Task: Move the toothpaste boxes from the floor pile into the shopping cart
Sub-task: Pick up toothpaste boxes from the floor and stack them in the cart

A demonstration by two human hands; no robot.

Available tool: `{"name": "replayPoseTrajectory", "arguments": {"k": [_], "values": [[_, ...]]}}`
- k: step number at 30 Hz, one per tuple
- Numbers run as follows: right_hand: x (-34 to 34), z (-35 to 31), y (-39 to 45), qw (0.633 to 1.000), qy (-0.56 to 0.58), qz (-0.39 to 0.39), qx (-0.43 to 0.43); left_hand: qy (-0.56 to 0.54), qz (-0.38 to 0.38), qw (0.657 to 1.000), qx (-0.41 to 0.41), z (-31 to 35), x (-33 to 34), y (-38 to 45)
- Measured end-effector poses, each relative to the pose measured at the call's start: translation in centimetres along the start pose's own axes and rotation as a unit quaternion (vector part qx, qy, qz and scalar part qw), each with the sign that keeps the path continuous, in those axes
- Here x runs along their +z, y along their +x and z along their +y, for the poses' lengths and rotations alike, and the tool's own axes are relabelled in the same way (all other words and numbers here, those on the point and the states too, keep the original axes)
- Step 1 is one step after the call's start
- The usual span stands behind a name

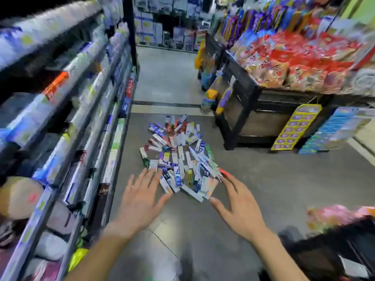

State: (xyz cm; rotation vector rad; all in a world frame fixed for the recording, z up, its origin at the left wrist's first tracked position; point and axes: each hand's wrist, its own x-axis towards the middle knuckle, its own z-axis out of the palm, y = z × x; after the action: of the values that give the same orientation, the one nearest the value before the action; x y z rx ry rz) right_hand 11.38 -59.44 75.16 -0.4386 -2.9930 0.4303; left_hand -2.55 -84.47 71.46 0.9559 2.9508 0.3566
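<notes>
Overhead, both hands' fingers spread empty above toothpaste boxes (178, 157); labels unreadable.

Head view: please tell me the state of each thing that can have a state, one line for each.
Left hand: open, fingers spread, holds nothing.
Right hand: open, fingers spread, holds nothing.
Toothpaste boxes: scattered pile on the floor, none lifted.
Display bin: heaped with red packets.
Left shelves: stocked, blurred.
</notes>
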Motion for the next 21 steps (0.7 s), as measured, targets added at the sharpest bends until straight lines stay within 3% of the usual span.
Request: {"name": "replayPoseTrajectory", "arguments": {"k": [9, 21], "values": [[6.0, 0.6, 17.7, 0.996, 0.025, -0.075, -0.034, -0.015, -0.053, 0.992, -0.111, -7.2, 5.0, 11.1], [15.9, 2.3, 41.1, 0.982, 0.047, -0.177, -0.04, 0.019, -0.112, 0.979, -0.168, -16.9, 11.8, 28.6]]}}
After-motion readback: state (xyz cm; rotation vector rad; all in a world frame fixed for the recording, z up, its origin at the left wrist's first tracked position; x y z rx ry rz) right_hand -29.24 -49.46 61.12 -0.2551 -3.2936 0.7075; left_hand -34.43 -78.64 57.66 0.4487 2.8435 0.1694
